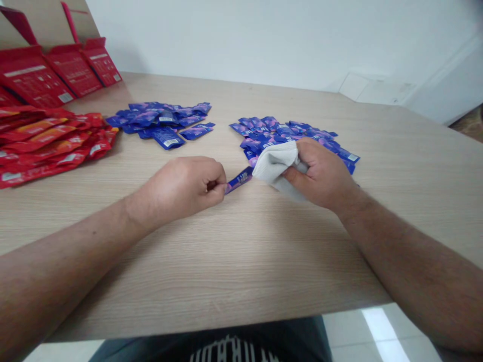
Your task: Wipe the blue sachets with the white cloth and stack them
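Now left hand [181,187] pinches blue sachet [239,180]; right hand [320,173] clutches cloth [273,168] beside.

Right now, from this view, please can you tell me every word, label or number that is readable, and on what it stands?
Nothing can be read. Too small or blurred: the print on the narrow blue foil sachet in the left hand, on the piled blue foil sachets, on the red foil packets, and the white barcode labels on the red cardboard boxes.

No wording could be read: the blue sachets [166,120] and red cartons [73,70] bore white print and barcode panels, all too small and blurred to show any letters or numbers.
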`<state>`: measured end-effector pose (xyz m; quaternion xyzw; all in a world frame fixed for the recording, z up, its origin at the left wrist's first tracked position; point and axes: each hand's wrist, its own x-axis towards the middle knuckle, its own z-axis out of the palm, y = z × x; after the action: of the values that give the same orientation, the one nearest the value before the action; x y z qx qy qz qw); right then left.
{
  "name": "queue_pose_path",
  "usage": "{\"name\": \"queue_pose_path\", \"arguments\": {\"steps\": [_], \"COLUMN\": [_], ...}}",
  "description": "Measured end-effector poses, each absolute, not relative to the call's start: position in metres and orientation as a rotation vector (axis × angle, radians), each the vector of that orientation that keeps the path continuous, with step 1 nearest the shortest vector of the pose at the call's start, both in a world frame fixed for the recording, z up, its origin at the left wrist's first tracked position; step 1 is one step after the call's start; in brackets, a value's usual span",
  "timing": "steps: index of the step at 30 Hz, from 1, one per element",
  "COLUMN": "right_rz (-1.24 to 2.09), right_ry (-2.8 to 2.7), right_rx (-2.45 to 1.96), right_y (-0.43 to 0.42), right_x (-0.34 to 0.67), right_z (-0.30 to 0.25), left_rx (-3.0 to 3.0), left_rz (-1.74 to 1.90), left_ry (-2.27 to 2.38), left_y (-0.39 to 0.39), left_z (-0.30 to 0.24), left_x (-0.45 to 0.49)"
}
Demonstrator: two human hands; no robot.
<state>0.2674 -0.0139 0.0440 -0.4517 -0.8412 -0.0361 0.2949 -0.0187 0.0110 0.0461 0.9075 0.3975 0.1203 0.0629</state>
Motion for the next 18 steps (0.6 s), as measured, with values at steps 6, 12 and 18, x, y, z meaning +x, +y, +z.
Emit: {"name": "queue_pose_path", "arguments": {"steps": [6, 12, 18], "right_rz": [-0.132, -0.096, -0.082], "right_ry": [-2.189, -2.208, -2.223], "right_rx": [-1.205, -1.188, -1.229], "right_y": [-0.012, -0.014, -0.014], "right_x": [0.27, 0.268, 0.269], "right_z": [0.043, 0.044, 0.042], "left_rx": [3.071, 2.923, 2.83], "left_rz": [0.01, 0.119, 0.078], "left_ry": [0.622, 0.731, 1.006], "left_y": [-0.018, -0.01, 0.004], "left_z": [0.039, 0.034, 0.026], "left_x": [-0.004, -0.006, -0.011]}}
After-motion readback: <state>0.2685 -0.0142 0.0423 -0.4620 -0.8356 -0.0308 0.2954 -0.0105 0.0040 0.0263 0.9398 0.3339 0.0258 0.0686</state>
